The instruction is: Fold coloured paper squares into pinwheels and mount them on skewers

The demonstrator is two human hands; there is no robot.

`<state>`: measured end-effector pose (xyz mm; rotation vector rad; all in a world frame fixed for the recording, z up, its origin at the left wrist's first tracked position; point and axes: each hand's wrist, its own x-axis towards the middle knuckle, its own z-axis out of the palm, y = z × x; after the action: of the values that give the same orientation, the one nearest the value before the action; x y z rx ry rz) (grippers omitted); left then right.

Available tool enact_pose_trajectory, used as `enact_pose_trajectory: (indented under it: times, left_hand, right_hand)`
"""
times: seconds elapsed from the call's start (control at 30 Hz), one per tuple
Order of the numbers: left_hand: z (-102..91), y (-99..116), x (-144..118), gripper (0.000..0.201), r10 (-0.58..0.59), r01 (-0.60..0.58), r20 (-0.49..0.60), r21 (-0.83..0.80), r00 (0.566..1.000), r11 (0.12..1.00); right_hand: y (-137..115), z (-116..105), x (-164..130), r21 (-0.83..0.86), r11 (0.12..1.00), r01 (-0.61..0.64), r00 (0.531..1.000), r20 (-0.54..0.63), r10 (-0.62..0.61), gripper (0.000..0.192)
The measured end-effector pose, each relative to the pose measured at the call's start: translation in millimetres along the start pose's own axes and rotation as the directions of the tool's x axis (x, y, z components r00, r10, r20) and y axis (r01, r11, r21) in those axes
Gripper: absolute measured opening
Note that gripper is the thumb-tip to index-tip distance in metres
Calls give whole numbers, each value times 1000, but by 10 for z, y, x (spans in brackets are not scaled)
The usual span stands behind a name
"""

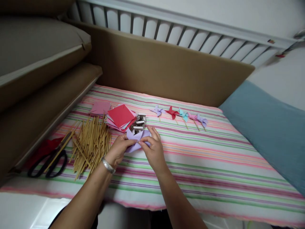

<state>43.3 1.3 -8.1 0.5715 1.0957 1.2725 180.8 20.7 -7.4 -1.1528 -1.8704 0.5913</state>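
Head view: left hand point(119, 147) pinches lavender paper point(135, 146), thumb on top; right hand point(153, 149) pinches it near the middle, thumb to finger. Paper's right of wooden sticks point(91, 143), nearer than red-topped paper stack point(121, 116); pinwheels point(172, 112) far right.

soft, dim light; glare on the floor point(49, 211); shadowed upper left; stretched, blurred edges.

The left hand point(119, 148) and right hand point(153, 149) sit close together, thumbs pointing toward each other in a pinch. The right hand's outer fingers lift away. Behind the hands, the left forearm point(88, 189) and right forearm point(177, 194) spread apart.
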Motion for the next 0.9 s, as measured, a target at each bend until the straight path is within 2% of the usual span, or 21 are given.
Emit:
enact_pose_trajectory:
  times: [0.2,0.37,0.5,0.53,0.63,0.73,0.9]
  left_hand:
    - [-11,32,-19,14,-3,3,20,-6,1000,1000]
    - [-6,49,-33,15,-16,17,38,-9,999,1000]
    - [-30,27,0,19,-4,4,11,47,1000,999]
    - [-39,21,11,18,5,-5,-1,77,1000,997]
    - [-62,14,34,17,21,-18,-14,225,1000,974]
    - [-69,4,36,14,6,-30,64,388,998,921]
    - [-48,-53,29,7,-12,-119,235,532,972,838]
  right_hand:
    - [-7,-6,3,-20,1000,-16,999,32,16,5]
    - [4,28,-6,-42,999,-22,1000,14,23,4]
    - [12,46,-9,-72,997,-34,999,5,34,2]
    - [7,33,-2,-81,996,-31,1000,0,31,4]
    - [-27,-68,38,-96,995,12,1000,-6,-13,32]
    - [-61,-214,78,-107,994,35,993,115,-22,51]
    - [-37,-332,63,-75,993,-86,915,388,108,52]
